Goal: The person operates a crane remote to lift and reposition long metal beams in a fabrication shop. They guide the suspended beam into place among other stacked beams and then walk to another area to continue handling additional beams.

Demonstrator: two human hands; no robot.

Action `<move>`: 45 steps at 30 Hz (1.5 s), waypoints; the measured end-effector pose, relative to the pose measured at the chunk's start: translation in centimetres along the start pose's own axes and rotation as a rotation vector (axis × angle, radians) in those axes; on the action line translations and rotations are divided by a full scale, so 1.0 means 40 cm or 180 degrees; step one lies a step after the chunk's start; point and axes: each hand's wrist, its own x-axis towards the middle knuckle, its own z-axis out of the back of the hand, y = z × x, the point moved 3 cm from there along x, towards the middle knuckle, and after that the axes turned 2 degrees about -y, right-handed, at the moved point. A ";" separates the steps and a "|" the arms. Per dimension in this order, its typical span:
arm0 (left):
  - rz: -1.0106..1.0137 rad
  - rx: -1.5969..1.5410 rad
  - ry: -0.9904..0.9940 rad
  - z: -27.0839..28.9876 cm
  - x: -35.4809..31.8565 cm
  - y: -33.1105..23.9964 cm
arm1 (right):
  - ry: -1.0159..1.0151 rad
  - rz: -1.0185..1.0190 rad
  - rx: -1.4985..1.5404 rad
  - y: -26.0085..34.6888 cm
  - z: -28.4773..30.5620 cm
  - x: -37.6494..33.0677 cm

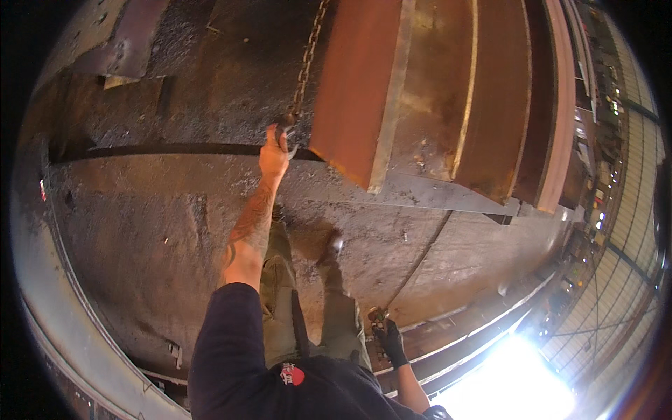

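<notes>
Steel fills your closed left hand: a hook below its chain. Just right, nearer that hand, lies the reddish-brown beam, its long axis running away from you. Lower right, your gloved right hand grips a small metal fitting.

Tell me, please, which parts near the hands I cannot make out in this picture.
In the head view:
Chain: its upper end, cut off by the top edge.
Curved metal piece: partly hidden by the left hand.
Object at the gloved right hand: too small to identify.
Reddish beam: far end, cut off likewise.
</notes>
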 end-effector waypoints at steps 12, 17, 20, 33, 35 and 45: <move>0.0156 -0.0329 -0.0376 -0.087 -0.277 0.049 | 0.0090 0.0134 -0.0267 -0.167 0.124 0.157; 0.1593 -0.2776 0.0289 -0.179 -0.397 0.020 | -0.0038 0.0169 -0.0251 -0.271 0.152 0.164; 0.2301 -0.4439 0.0419 -0.239 -0.498 -0.103 | -0.0017 -0.0029 -0.0305 -0.327 0.150 0.134; 0.3764 -0.6464 0.0172 -0.136 -0.391 -0.353 | -0.0075 -0.0038 -0.0088 -0.342 0.164 0.043; 0.3679 -0.6502 0.0181 -0.142 -0.376 -0.348 | -0.0061 -0.0041 -0.0050 -0.347 0.168 0.032; 0.3310 -0.4044 0.1799 -0.092 -0.861 -0.369 | -0.0416 0.0852 -0.0021 -0.588 0.171 0.151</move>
